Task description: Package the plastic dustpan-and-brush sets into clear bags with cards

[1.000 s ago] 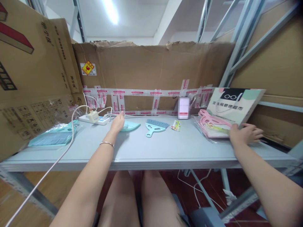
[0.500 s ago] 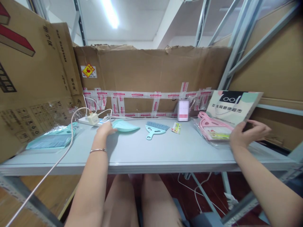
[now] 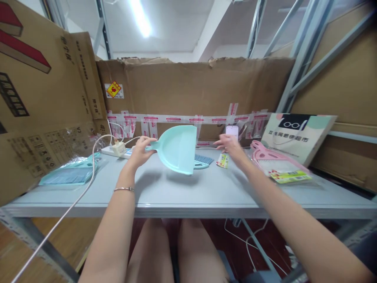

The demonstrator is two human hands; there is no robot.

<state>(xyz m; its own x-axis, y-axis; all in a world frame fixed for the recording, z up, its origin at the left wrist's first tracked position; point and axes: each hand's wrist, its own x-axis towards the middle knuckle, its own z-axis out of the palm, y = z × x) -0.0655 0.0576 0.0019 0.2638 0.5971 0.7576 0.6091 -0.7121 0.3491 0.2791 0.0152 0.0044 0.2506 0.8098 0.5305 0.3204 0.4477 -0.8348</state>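
Note:
A mint-green dustpan is held up off the table by its handle, gripped in my left hand. Its pan points right and partly covers a small blue-bristled brush lying on the tabletop. My right hand hangs in the air in front of a phone, its fingers apart and nothing in them. Below that hand lies a small green and yellow label card. A pink brush and dustpan set in clear wrapping rests to the right of it.
A wrapped blue brush set lies at the left. Behind it are a power strip and a plug adapter; a white cable crosses the table's front edge. Cardboard closes off the back. A printed box leans at right.
My left hand has raised the dustpan from the table and turned its face toward me. My right hand has moved left, from beside the pink set to in front of the phone.

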